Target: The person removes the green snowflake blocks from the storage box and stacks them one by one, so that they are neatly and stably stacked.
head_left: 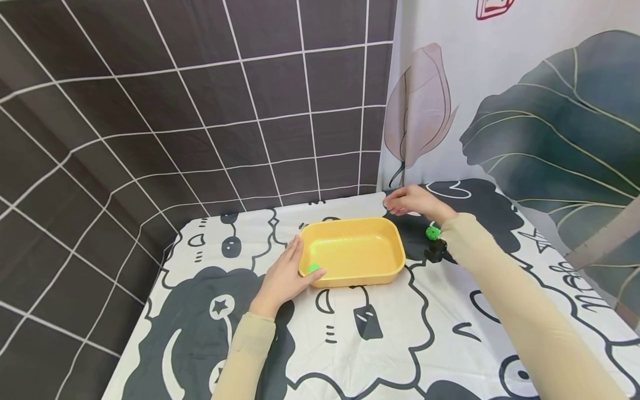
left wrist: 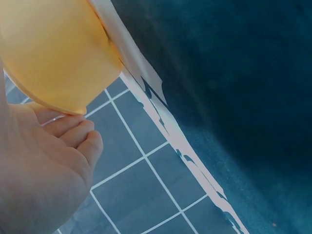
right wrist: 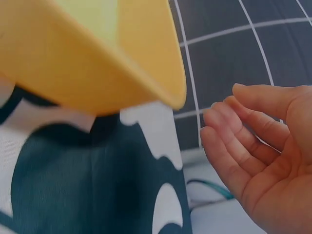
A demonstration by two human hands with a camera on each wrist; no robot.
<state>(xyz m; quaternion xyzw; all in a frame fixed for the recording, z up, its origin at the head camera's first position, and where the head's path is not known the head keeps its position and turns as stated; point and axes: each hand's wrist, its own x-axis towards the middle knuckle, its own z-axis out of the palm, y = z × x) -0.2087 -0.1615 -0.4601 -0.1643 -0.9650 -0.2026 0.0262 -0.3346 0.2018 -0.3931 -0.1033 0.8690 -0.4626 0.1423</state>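
Note:
A yellow rectangular tray (head_left: 350, 280) sits on the patterned cloth in the head view. My left hand (head_left: 287, 278) grips its left end, the thumb over the near corner of the rim and the fingers along the outer side. Inside the tray, beside that thumb, lies a small green piece (head_left: 313, 268), partly covered. My right hand (head_left: 412, 200) hovers past the far right corner of the tray, apart from it. In the right wrist view the fingers (right wrist: 226, 141) are loosely bent with nothing between them.
A small green knobbly piece (head_left: 432, 233) and a black object (head_left: 436, 251) lie right of the tray, close to the right sleeve. The white cloth (head_left: 370, 355) with dark cartoon prints covers the table. A dark gridded curtain (head_left: 225, 111) and a leaf-printed curtain (head_left: 550, 128) hang behind.

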